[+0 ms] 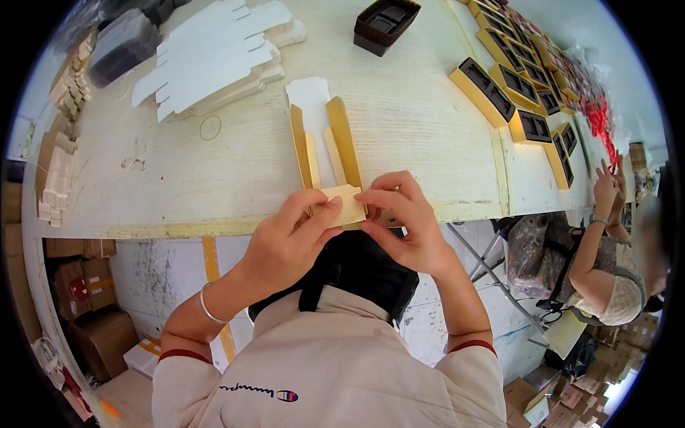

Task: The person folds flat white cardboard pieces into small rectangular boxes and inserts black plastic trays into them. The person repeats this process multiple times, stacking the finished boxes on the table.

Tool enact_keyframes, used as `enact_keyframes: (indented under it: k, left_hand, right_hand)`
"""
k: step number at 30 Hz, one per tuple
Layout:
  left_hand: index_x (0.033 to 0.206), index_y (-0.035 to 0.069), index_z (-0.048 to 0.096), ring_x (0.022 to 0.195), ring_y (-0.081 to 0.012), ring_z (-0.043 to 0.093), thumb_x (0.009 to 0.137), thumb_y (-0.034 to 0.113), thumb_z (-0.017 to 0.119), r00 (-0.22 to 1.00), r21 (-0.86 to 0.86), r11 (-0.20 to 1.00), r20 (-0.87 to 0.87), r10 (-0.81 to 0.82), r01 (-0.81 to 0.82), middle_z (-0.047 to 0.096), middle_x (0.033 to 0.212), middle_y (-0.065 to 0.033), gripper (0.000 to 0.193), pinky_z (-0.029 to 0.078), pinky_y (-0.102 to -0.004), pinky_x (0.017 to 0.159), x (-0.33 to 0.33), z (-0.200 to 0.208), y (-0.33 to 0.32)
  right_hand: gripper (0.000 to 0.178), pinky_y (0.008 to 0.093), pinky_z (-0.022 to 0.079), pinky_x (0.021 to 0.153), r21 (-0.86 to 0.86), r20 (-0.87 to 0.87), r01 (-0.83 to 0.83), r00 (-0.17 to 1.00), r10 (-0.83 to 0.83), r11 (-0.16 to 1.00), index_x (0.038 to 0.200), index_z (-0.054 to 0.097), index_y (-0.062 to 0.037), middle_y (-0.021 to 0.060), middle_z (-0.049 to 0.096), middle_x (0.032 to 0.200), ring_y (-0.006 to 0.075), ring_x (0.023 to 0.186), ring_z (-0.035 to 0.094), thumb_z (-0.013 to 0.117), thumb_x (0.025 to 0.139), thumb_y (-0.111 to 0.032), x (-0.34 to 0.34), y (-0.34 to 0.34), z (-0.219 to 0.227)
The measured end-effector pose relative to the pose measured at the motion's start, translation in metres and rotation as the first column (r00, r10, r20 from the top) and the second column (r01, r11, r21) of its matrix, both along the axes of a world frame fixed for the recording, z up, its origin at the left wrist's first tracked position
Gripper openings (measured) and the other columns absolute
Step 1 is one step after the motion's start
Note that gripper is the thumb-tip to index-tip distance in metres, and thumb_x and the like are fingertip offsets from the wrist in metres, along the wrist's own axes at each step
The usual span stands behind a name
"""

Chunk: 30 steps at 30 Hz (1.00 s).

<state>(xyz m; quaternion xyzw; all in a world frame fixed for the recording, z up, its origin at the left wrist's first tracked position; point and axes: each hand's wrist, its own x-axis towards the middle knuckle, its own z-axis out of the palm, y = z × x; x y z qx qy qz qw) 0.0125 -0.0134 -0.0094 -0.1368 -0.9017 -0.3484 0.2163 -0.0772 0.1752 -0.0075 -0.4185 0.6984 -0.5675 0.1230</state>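
A partly folded gold cardboard box (346, 146) lies at the table's near edge, its white inside facing up and its long side walls standing. Its near end panel is pinched by my left hand (292, 232), thumb and fingers on the panel's left part. At the panel's right corner my right hand (407, 221) grips the cardboard between thumb and fingers. The far end flap lies flat and white. Fingers hide parts of the near corners.
Flat white box blanks (214, 60) are stacked at the far left. Dark plastic trays (385, 25) stand at the back. Gold boxes with black inserts (485, 93) line the right side. A co-worker (606, 264) sits at the right, hands by red ribbons (598, 118). A rubber band (210, 128) lies on the table.
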Motion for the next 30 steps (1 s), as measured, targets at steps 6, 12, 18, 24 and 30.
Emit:
enact_keyframes:
  k: [6, 12, 18, 24, 30]
  left_hand:
    - [0.099, 0.000, 0.064, 0.065, -0.0201, 0.059, 0.077, 0.004, 0.071, 1.000, -0.045, 0.999, 0.004, 0.009, -0.009, 0.056, 0.088, -0.0057, 0.023, 0.048, -0.0299, 0.054, -0.003, 0.002, -0.001]
    - [0.082, 0.003, 0.062, 0.060, -0.0238, 0.056, 0.083, 0.007, 0.064, 0.987, -0.089, 0.996, 0.157, 0.032, -0.018, 0.053, 0.079, -0.0054, 0.006, 0.044, -0.0335, 0.049, -0.003, 0.007, 0.000]
    - [0.088, 0.001, 0.062, 0.068, -0.0301, 0.059, 0.080, 0.004, 0.066, 0.918, -0.132, 0.987, 0.395, -0.028, 0.087, 0.057, 0.079, -0.0092, 0.009, 0.047, -0.0354, 0.058, -0.009, 0.032, -0.008]
    - [0.089, 0.003, 0.061, 0.072, -0.0299, 0.059, 0.081, 0.007, 0.065, 0.852, -0.221, 0.915, 0.486, -0.197, 0.338, 0.059, 0.083, -0.0093, 0.010, 0.048, -0.0352, 0.062, -0.022, 0.043, -0.024]
    - [0.082, 0.005, 0.064, 0.079, -0.0270, 0.059, 0.078, 0.020, 0.070, 0.807, -0.197, 0.871, 0.508, -0.302, 0.451, 0.061, 0.087, -0.0063, 0.016, 0.048, -0.0362, 0.068, -0.031, 0.053, -0.038]
  right_hand:
    - [0.028, 0.0323, 0.048, 0.066, 0.118, -0.311, 0.073, 0.950, -0.033, 0.990, 0.104, 0.059, 0.0021, 0.0125, 0.048, 0.097, 0.0272, 0.084, 0.056, 0.067, 0.077, 0.005, 0.003, -0.006, -0.002]
    - [0.016, 0.0377, 0.044, 0.064, 0.300, -0.509, 0.169, 0.861, 0.008, 0.939, 0.090, 0.057, 0.0003, 0.0134, 0.044, 0.089, 0.0304, 0.075, 0.052, 0.066, 0.076, -0.002, 0.010, -0.017, 0.010]
    - [0.017, 0.0374, 0.044, 0.063, 0.378, -0.398, 0.154, 0.917, 0.009, 0.913, 0.086, 0.056, -0.0016, 0.0132, 0.045, 0.089, 0.0304, 0.076, 0.052, 0.068, 0.075, -0.004, 0.014, -0.017, 0.015]
    - [0.018, 0.0368, 0.045, 0.061, 0.399, -0.431, 0.101, 0.898, 0.089, 0.911, 0.085, 0.055, -0.0016, 0.0132, 0.047, 0.090, 0.0290, 0.074, 0.055, 0.068, 0.074, -0.006, 0.018, -0.014, 0.011]
    - [0.023, 0.0336, 0.043, 0.049, 0.379, -0.543, 0.113, 0.831, 0.122, 0.918, 0.097, 0.058, -0.0033, 0.0061, 0.050, 0.071, 0.0236, 0.060, 0.056, 0.065, 0.076, -0.010, 0.021, -0.014, 0.009]
